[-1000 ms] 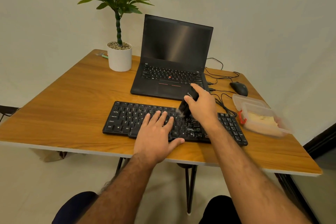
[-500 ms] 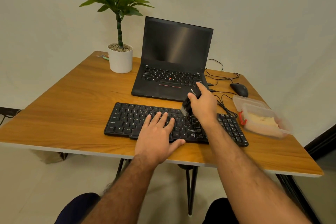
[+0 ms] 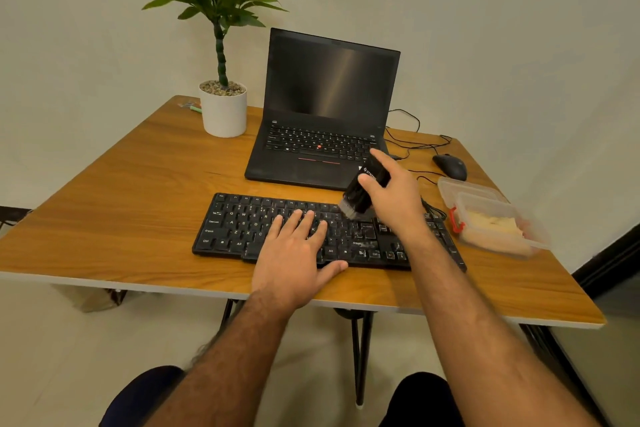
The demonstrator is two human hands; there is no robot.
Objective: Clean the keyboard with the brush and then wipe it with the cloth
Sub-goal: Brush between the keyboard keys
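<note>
Head view: brushing the keyboard (image 3: 242, 229) at table (image 3: 114, 204) centre.
Left hand (image 3: 294, 253) lies flat, fingers straight, on the keys. Right hand (image 3: 391, 198) grasps the brush (image 3: 360, 198), bristles at the top key row. Lidded container (image 3: 498, 222) at 3 o'clock holds a pale cloth (image 3: 491, 224).

— What is the bench (image 3: 114, 204) made of?
— Wood-grain top, warm orange-brown, smooth with a soft sheen, and a pale edge band along the front.
— And the keyboard (image 3: 242, 229)?
— Black plastic, matt, with dusty grey smears on the keys toward its right half.
— The brush (image 3: 358, 196)?
— A black, slightly glossy body; pale grey bristles at its lower end.
— The laptop (image 3: 325, 114)?
— Matt black casing, while the dark screen is glossy and carries a streak of reflected light.
— The pot (image 3: 224, 113)?
— White, smooth, matt, with rough grey pebbles on top.
— The box (image 3: 491, 218) at the right?
— Clear, shiny plastic with a red clip.
</note>
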